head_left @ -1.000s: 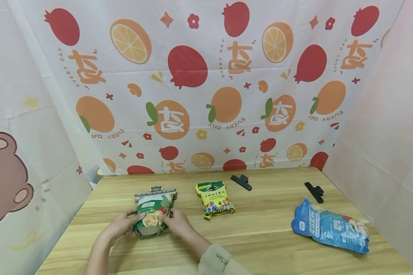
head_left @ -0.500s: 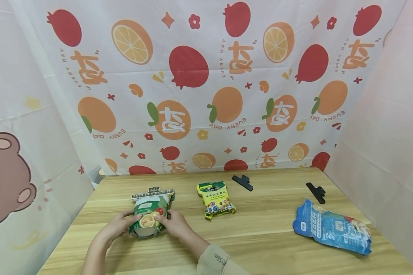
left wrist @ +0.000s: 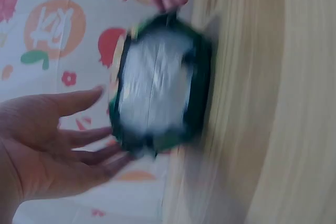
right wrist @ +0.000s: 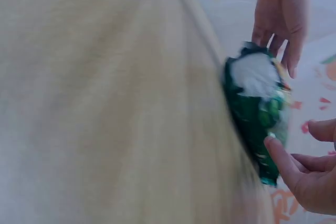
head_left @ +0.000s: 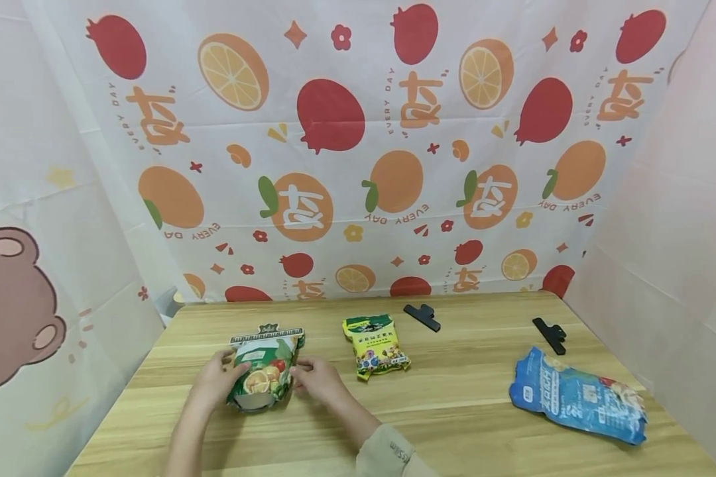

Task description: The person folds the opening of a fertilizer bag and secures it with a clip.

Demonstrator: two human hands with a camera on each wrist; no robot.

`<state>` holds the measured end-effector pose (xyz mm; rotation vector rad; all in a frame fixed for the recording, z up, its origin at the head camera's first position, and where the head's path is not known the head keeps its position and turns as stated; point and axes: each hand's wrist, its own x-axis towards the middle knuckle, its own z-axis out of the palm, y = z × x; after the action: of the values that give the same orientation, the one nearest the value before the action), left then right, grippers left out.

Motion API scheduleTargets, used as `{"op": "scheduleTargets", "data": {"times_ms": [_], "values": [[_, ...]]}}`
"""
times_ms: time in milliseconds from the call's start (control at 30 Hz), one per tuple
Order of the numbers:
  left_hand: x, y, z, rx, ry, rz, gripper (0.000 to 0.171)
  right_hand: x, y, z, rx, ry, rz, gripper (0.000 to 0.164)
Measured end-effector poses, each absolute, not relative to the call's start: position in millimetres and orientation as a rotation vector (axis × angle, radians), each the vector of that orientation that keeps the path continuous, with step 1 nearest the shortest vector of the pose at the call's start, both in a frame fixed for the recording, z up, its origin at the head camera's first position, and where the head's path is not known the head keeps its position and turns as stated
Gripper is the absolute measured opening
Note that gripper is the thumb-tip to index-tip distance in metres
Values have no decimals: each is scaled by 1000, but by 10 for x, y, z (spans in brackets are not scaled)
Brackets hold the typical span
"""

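Pressing lightly from 2 sides should be steadying the green packet (head_left: 270, 358) best: it is resting between the left hand (head_left: 213, 381) and right hand (head_left: 321, 383), which are standing wide, fingers loosely extended, not gripping.

Right arm (head_left: 353, 415)'s in a light beige cloth sleeve (head_left: 382, 460) with small dark lettering (head_left: 401, 452), kinda looks like it ends in "slim". Right hand (head_left: 321, 380) and left hand (head_left: 217, 380) are bare, left forearm (head_left: 186, 434) too.
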<state>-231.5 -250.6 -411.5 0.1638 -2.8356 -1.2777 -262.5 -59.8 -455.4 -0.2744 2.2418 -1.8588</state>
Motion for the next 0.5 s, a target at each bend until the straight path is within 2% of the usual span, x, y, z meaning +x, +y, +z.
{"op": "scheduleTargets", "data": {"times_ms": [267, 500], "values": [[-2427, -1932, -3994, 205, -2363, -1391, 32, -2767, -205, -4443, -279, 2255, -2055, 27], [-2579, -1470, -4049, 148, -2320, -1422, 25, -2903, 281, -4287, -185, 2318, -2205, 25]]}}
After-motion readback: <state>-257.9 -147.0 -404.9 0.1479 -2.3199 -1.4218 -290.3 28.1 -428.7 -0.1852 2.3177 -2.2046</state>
